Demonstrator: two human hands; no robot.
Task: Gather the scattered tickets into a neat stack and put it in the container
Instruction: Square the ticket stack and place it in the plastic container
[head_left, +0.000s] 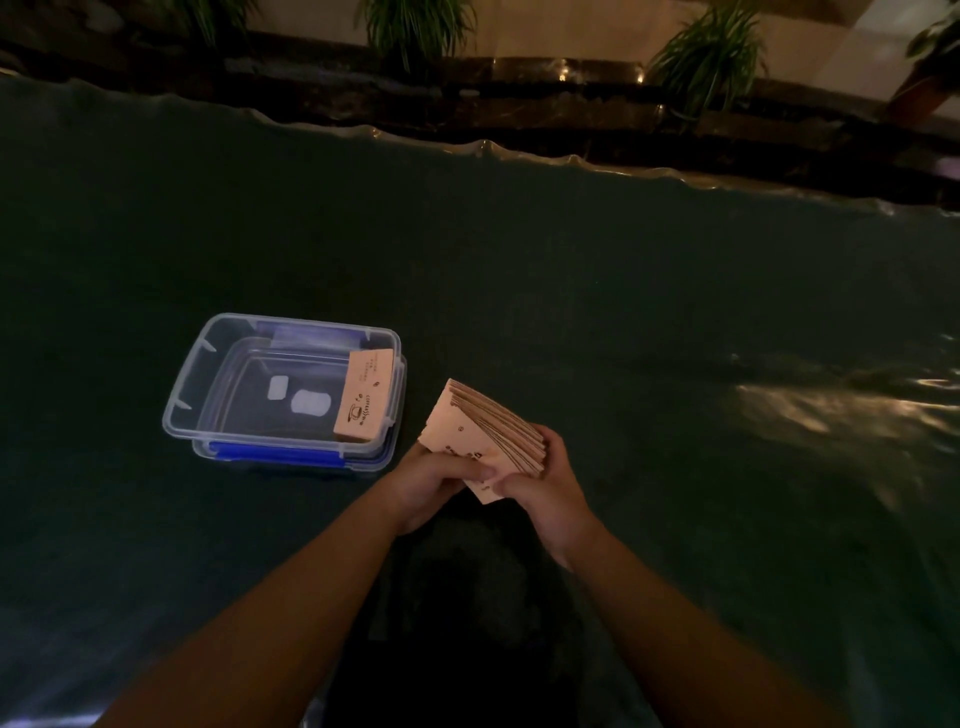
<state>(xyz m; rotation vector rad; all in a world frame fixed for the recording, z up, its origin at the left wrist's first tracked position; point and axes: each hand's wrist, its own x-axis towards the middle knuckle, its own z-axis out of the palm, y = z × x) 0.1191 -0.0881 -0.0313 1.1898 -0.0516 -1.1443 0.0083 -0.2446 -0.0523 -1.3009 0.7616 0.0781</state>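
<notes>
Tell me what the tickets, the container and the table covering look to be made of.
Tickets: thin matte card or stiff paper, pale pinkish-tan with dark print; the fanned edges stay flat in both hands. Container: clear, glossy plastic, since the cloth shows through its walls, with blue clips. Table covering: dark green, probably under a clear shiny film, given the wrinkles and glare; the dim light leaves that open.

A fanned stack of pale pinkish tickets (480, 426) is tilting up off the table, its edges splayed rather than squared, dark print showing on the top face (too small to read). A clear plastic container (218, 358) with blue clips is sitting open just left of it on the dark green surface. Another small ticket stack (362, 396) is leaning inside against the container's right wall, printed with a coffee cup drawing.
</notes>
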